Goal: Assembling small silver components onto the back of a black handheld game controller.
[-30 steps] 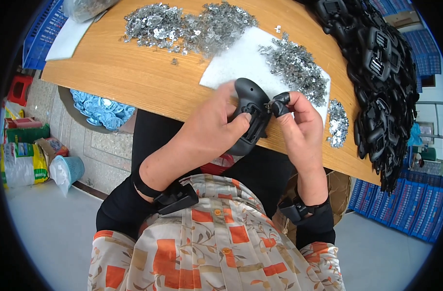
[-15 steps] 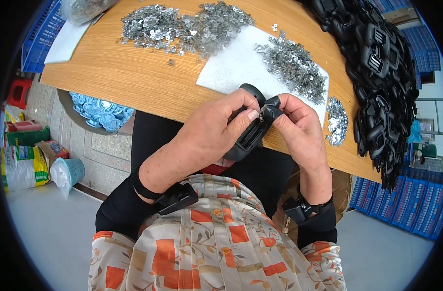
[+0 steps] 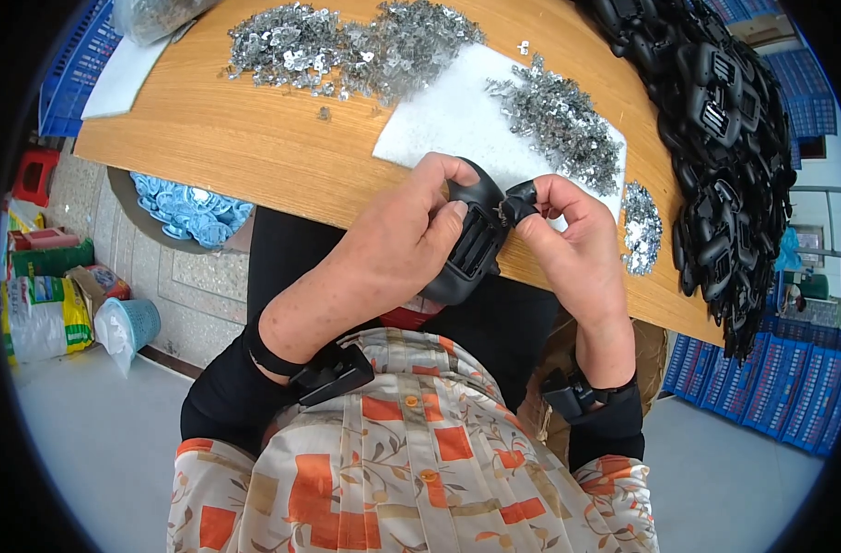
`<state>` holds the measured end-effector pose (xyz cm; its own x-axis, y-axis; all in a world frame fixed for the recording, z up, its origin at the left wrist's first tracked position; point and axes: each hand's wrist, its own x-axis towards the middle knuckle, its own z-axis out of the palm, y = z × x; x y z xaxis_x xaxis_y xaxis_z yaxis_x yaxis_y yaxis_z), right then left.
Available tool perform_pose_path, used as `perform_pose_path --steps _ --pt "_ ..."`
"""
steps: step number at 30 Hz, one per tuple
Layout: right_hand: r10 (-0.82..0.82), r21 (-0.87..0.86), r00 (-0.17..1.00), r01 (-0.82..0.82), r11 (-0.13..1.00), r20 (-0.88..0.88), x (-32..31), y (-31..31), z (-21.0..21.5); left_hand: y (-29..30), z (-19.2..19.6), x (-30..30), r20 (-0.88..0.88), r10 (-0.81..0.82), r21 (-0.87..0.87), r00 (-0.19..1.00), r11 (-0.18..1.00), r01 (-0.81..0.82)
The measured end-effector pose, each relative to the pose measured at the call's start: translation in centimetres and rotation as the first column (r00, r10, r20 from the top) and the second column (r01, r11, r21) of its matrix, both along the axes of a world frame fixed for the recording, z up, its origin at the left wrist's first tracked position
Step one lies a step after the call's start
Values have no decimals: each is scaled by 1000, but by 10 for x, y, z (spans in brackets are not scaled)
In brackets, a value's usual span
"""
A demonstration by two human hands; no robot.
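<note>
My left hand (image 3: 384,235) is closed around a black plastic housing (image 3: 474,253), its slotted compartment facing up. The housing is held just off the table's near edge, above my lap. Beside its upper right side, my right hand (image 3: 577,249) pinches a small metal clip (image 3: 502,216) between thumb and forefinger. Dark covers wrap the tips of those two fingers. Whether the clip touches the housing cannot be made out. On a white foam sheet (image 3: 430,120) beyond my hands lies a heap of small silvery metal clips (image 3: 568,124).
More metal clip heaps (image 3: 287,46) lie at the table's far side, and a smaller pile of shiny pieces (image 3: 642,230) lies to the right. Black plastic housings (image 3: 715,194) are stacked along the right edge. A bin of light-blue parts (image 3: 190,212) stands below the table's left edge.
The housing has turned so its compartment faces up more fully. My left fingers have drawn back from the clip, and my right hand has shifted slightly right with it.
</note>
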<state>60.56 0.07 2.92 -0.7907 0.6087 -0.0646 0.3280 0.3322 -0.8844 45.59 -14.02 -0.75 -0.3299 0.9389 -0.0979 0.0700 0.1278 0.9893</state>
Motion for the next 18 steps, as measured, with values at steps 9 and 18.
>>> perform_pose_path --steps 9,18 --pt "45 455 986 -114 883 159 -7 -10 0 0 -3 5 -69 54 27 996 998 -53" --pt "39 757 986 -150 636 163 -6 -31 -11 0 -1 4 -65 49 -6 997 999 -50"
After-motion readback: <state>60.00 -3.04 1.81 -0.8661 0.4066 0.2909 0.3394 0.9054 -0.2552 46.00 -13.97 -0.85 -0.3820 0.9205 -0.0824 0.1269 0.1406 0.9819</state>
